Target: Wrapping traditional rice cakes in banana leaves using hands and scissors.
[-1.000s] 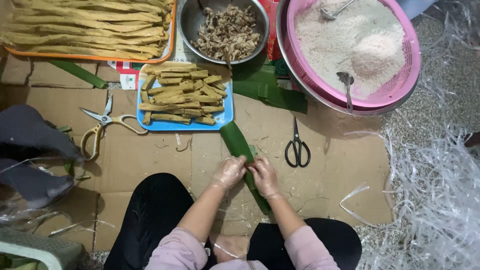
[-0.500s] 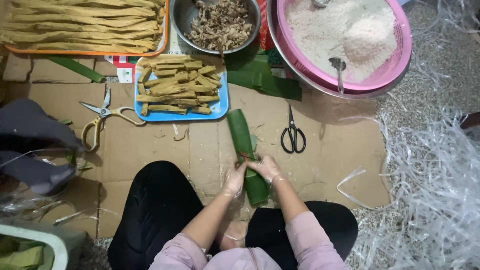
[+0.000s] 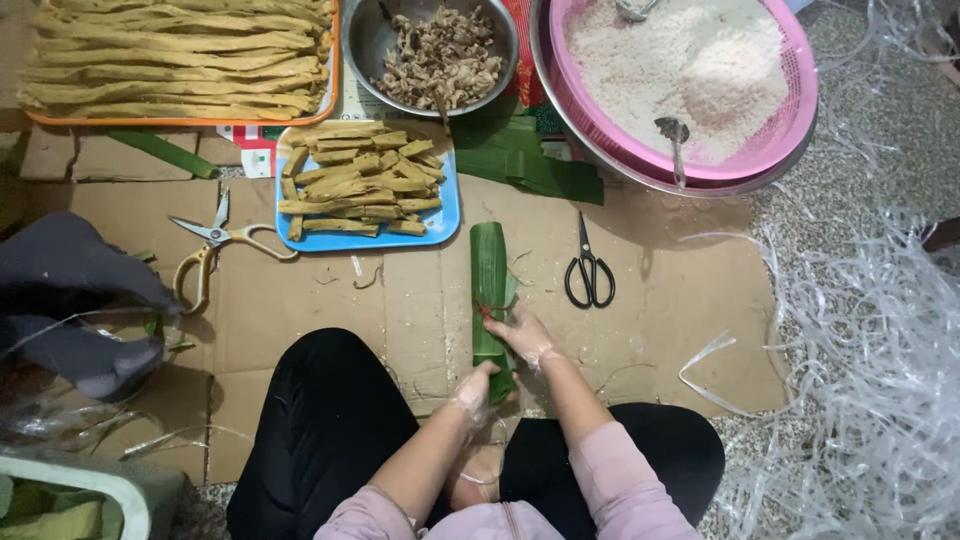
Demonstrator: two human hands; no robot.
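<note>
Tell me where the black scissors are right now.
In the head view, the black scissors lie on the cardboard, right of the leaf roll, below the pink basin.

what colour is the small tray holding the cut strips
Blue tray, seen in the head view.

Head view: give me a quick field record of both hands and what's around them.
left hand: grips the near end of the leaf-wrapped roll
right hand: on the roll's middle, at its right side
roll: lies lengthwise on the cardboard
black scissors: right of the roll, apart
blue tray: cut yellow strips, left of the roll's far end
pink basket: rice and a spoon
</note>
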